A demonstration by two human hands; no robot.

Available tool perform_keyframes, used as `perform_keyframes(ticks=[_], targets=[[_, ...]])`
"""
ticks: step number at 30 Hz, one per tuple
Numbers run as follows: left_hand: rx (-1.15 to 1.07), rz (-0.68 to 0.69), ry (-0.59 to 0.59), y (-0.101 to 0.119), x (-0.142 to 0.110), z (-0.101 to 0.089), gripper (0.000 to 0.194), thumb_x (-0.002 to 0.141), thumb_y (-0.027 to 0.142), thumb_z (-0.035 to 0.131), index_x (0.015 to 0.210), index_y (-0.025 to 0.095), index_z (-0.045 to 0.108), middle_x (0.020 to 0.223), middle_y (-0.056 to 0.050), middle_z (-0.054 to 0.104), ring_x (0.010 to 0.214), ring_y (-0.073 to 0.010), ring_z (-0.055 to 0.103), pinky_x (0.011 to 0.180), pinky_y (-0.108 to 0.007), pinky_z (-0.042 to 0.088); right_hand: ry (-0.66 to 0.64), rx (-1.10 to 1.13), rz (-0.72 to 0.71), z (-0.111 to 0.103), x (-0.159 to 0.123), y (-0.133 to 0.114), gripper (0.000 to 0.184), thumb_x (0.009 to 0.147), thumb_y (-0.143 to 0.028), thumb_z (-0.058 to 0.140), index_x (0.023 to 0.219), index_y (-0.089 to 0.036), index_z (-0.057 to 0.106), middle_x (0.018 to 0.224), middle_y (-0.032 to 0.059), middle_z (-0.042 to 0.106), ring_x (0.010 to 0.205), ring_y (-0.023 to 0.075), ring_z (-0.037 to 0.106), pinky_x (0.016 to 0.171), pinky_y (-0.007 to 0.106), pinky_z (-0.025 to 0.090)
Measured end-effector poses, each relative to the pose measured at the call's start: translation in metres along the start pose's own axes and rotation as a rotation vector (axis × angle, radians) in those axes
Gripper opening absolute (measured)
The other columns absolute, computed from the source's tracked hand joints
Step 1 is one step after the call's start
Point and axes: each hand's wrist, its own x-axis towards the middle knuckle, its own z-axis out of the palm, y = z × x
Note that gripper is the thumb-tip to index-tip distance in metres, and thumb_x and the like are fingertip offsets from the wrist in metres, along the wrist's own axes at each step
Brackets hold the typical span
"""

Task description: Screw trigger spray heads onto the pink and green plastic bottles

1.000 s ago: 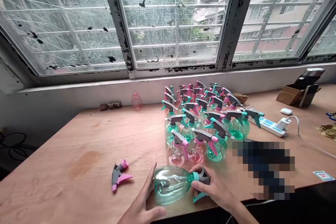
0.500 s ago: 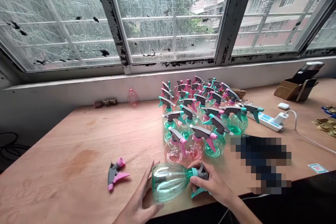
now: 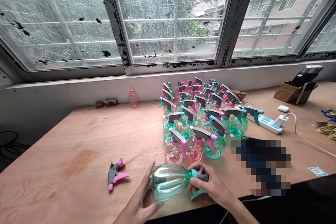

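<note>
A clear green spray bottle (image 3: 170, 182) lies on its side in the air between my hands, above the table's near edge. My left hand (image 3: 139, 199) is around its base, thumb below and fingers up the far side. At the neck, my right hand (image 3: 214, 185) grips the grey and turquoise trigger head (image 3: 201, 174); the head is on the bottle's neck and my fingers partly cover it. To the left, a loose grey and pink trigger head (image 3: 115, 175) lies on the wood. Just beyond the bottle stand several green and pink spray bottles (image 3: 195, 148) in a tight group.
On the table (image 3: 86, 133), a headless pink bottle (image 3: 133, 98) stands by the wall, near small brown blocks (image 3: 106, 102). A power strip (image 3: 270, 125), a blurred-out dark object (image 3: 262, 162), a card (image 3: 317, 171) and an open cardboard box (image 3: 287, 92) are at right.
The view has shifted slightly. Both hands keep their hold on the green bottle, which has barely moved or tilted. The bottle group and loose trigger head stay in place.
</note>
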Motion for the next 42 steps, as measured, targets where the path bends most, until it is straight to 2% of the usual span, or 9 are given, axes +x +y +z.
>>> perform_keyframes(ticks=[4,10,16,21,25,32,36,39,42], targets=[[-0.047,0.014,0.013,-0.0044,-0.0008,0.0002,0.105,0.089,0.04,0.081,0.167,0.043,0.011,0.175,-0.002,0.029,0.161,-0.0311,0.025,0.132,-0.048,0.018,-0.013,-0.005,0.001,-0.0006,-0.0007,0.0001,0.038,0.084,-0.046,0.086,0.101,-0.019,0.067,0.071,-0.0044,0.065,0.06,0.0132,0.065,0.063,0.029,0.059],[-0.023,-0.019,0.005,-0.0035,-0.0017,-0.0012,0.097,0.089,0.037,0.082,0.166,0.041,0.023,0.174,0.0,0.033,0.163,-0.0291,0.022,0.133,-0.043,0.02,-0.015,-0.009,0.002,-0.0008,-0.0003,0.0019,0.041,0.083,-0.05,0.086,0.102,-0.02,0.066,0.07,-0.0043,0.066,0.059,0.0145,0.066,0.062,0.03,0.06],[0.068,0.044,-0.001,0.0027,0.0004,0.0016,0.086,0.1,0.047,0.064,0.168,0.04,0.011,0.178,0.0,0.016,0.163,-0.0286,0.02,0.133,-0.044,0.016,-0.009,-0.027,0.002,-0.0018,-0.0001,0.0028,0.041,0.083,-0.051,0.085,0.101,-0.02,0.066,0.066,-0.0043,0.067,0.058,0.0153,0.066,0.061,0.03,0.058],[-0.03,0.012,-0.008,-0.0019,-0.0004,0.0021,0.112,0.087,0.042,0.082,0.168,0.037,0.005,0.177,-0.004,0.023,0.163,-0.0313,0.019,0.133,-0.049,0.017,0.002,-0.041,-0.007,-0.0008,-0.0006,0.0041,0.041,0.082,-0.051,0.086,0.101,-0.02,0.066,0.068,-0.004,0.067,0.059,0.0151,0.066,0.062,0.031,0.058],[-0.028,0.004,0.001,-0.004,-0.0027,0.001,0.103,0.087,0.04,0.083,0.168,0.036,0.019,0.175,-0.005,0.028,0.162,-0.0315,0.023,0.133,-0.048,0.018,0.006,-0.049,-0.014,-0.0008,-0.0005,0.0052,0.042,0.082,-0.051,0.086,0.102,-0.019,0.067,0.069,-0.0037,0.066,0.06,0.0152,0.066,0.061,0.03,0.058],[0.005,0.055,-0.019,0.0033,-0.0021,0.0047,0.1,0.096,0.043,0.073,0.168,0.038,0.004,0.178,-0.004,0.016,0.164,-0.0308,0.015,0.133,-0.048,0.016,-0.017,-0.055,-0.014,-0.0014,-0.0018,0.0019,0.038,0.085,-0.047,0.085,0.102,-0.019,0.067,0.068,-0.0035,0.067,0.06,0.0159,0.067,0.061,0.031,0.058],[0.004,0.032,-0.004,0.0022,-0.0016,0.005,0.11,0.088,0.04,0.082,0.169,0.034,0.008,0.178,-0.008,0.018,0.164,-0.0331,0.015,0.133,-0.051,0.015,-0.031,-0.068,-0.014,-0.0019,-0.004,0.0003,0.035,0.087,-0.045,0.084,0.103,-0.019,0.067,0.069,-0.0031,0.068,0.062,0.0162,0.067,0.064,0.032,0.058],[0.006,0.028,0.014,0.0015,-0.0011,0.0052,0.106,0.088,0.037,0.082,0.169,0.031,0.014,0.177,-0.008,0.02,0.164,-0.033,0.015,0.133,-0.051,0.011,-0.033,-0.075,-0.016,-0.002,-0.0048,-0.0008,0.036,0.086,-0.046,0.084,0.103,-0.019,0.067,0.069,-0.0031,0.068,0.063,0.0164,0.067,0.064,0.032,0.058],[0.005,0.048,0.009,0.0025,-0.0003,0.0055,0.106,0.089,0.036,0.081,0.168,0.035,0.01,0.178,-0.005,0.019,0.164,-0.0319,0.016,0.133,-0.051,0.013,-0.027,-0.076,-0.018,-0.0014,-0.0043,-0.0011,0.038,0.086,-0.047,0.084,0.103,-0.019,0.066,0.068,-0.0034,0.067,0.062,0.0166,0.067,0.064,0.032,0.058]])
